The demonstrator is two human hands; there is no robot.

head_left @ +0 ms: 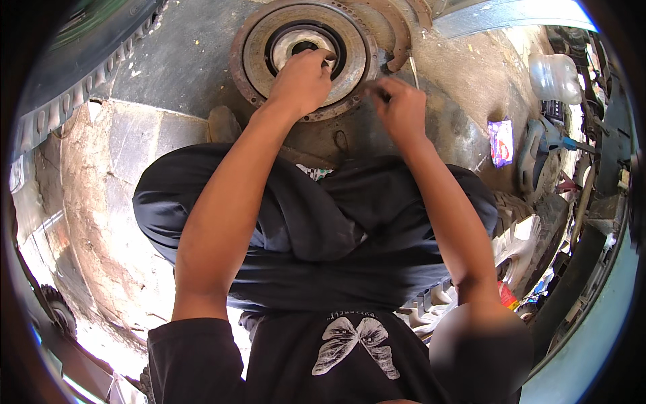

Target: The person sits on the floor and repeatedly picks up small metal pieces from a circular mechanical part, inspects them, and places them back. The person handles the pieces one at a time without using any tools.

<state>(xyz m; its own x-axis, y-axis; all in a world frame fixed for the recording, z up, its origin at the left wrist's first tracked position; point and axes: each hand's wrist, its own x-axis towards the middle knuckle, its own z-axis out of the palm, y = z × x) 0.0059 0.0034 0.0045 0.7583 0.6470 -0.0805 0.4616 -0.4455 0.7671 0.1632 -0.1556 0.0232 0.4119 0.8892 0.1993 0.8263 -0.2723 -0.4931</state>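
Note:
A round, rusty metal brake drum (pixel 259 81) with holes around its flange lies on the ground in front of my crossed legs. My left hand (pixel 304 84) rests over its centre, with curled fingers at the pale inner ring (pixel 284 48); whatever they grip is hidden under the hand. Just off the drum's right edge hovers my right hand (pixel 402 108). Its fingers are bent and pinched together toward the rim, and a small dark thing may be at their tips, too blurred to name.
Curved rusty metal pieces (pixel 398 37) lie beyond the drum at right. A purple packet (pixel 500 143), a clear plastic bottle (pixel 556 79) and a blue-grey tool (pixel 533 153) are farther right. At upper left stands a large dark ribbed object (pixel 81 87).

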